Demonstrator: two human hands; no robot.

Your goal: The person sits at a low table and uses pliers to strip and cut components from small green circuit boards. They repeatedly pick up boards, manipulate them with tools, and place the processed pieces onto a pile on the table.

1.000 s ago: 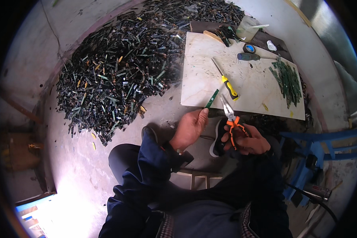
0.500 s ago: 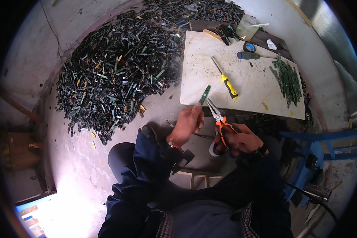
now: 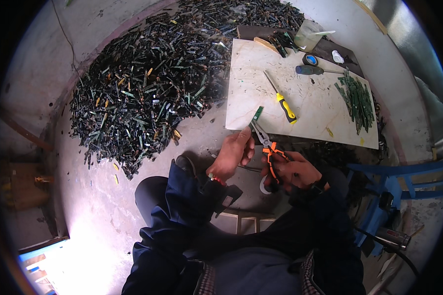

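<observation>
One green strip (image 3: 258,114) sits clamped between the thumb and fingers of my left grip (image 3: 235,152), just off the near edge of the white surface as I look down at it. Its long axis runs from my fingertips toward 1 o'clock. My right grip (image 3: 298,170) is wrapped around orange-and-black pliers (image 3: 271,148), nose toward 11 o'clock, tips at the strip's lower end; I cannot tell if they bite it.

Seen from the strip, the white surface (image 3: 241,93) spreads from 12 to 4 o'clock. Near the strip at 2 o'clock lies a yellow-handled tool (image 3: 286,109), its handle between the strip and a pile of green strips (image 3: 358,105) at 3. Between 1 and 2 are a blue-handled screwdriver (image 3: 309,70) and a roll of tape (image 3: 310,60). At 1 stands a translucent cup (image 3: 305,42) with a pale stick in it; whatever else it holds is unclear.

A great heap of dark strips (image 3: 147,93) covers the floor (image 3: 103,196) from 9 to 12, and a blue frame (image 3: 394,170) stands at 4.
</observation>
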